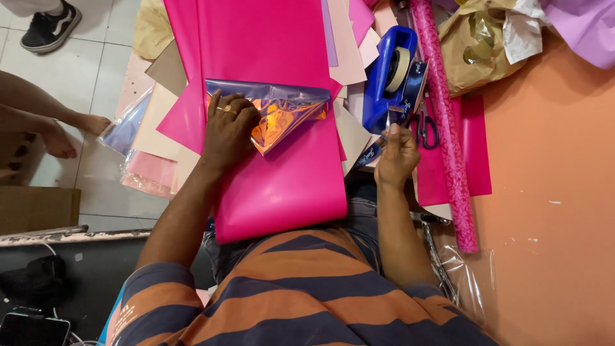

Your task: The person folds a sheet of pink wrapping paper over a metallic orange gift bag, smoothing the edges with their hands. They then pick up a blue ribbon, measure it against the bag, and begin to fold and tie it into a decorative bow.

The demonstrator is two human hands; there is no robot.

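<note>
Left fingers: curled and spread lightly, pressing down on the near edge of a folded iridescent cellophane sheet; two rings show on one finger.
Left hand: lies palm down at centre frame, on the cellophane and the pink sheet beneath it.
Right fingers: pressed together, pinching the end of a strip of tape at the cutter of the dispenser.
Right hand: right of centre, knuckles up, just below the dispenser.
Cellophane sheet: purple-orange sheen, folded to a point, lying across the middle of the pink sheet.
Pink sheet: large glossy magenta paper, running from the top edge down to the person's lap, its lower end curling.
Tape dispenser: blue, heavy, with a pale roll of tape, upper centre-right, touching the stacked papers.
Scissors: black handles, just right of the right hand, on another pink sheet.
Wrapping roll: pink patterned tube, slanting from the top edge down the right of centre.
Paper stack: beige, pale pink and lilac sheets fanned under the magenta one, some in clear sleeves at left.
Desk: orange surface filling the right side, crumpled brown paper and lilac sheets at upper right.
Room: pale tiled floor at upper left, another person's bare feet and a black shoe on it.
</note>
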